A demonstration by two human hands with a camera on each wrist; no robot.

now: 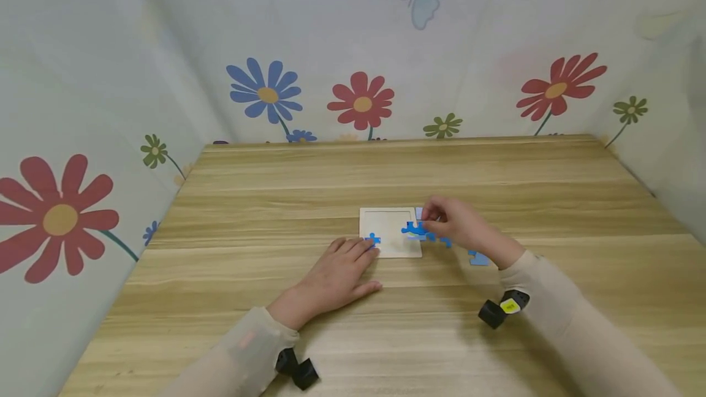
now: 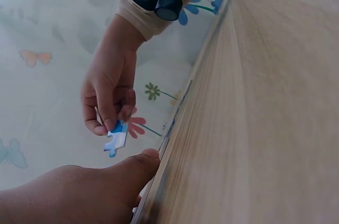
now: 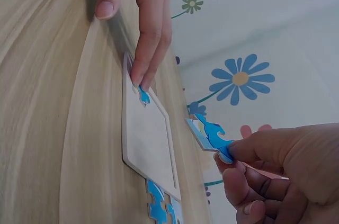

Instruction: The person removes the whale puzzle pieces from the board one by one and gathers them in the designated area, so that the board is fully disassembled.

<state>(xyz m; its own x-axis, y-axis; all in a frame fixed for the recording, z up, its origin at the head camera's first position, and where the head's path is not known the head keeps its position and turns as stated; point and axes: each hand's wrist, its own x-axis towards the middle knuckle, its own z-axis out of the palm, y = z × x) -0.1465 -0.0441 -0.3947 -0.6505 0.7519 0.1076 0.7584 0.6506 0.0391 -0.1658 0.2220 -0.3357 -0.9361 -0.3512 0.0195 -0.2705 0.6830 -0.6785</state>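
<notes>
A pale, shallow puzzle tray lies on the table. My left hand rests at its near left corner with fingers extended. Their tips touch a blue jigsaw piece that sits inside the frame and is partly hidden beneath them. Over the tray's right side, my right hand pinches another jigsaw piece between thumb and fingers. That piece is blue with a whitish part, and in the right wrist view it is held up off the board, tilted.
Several loose blue jigsaw pieces lie along the tray's right edge, partly under my right hand in the head view. One light-blue piece is farther right on the wooden table. A flower-printed cloth hangs behind the table.
</notes>
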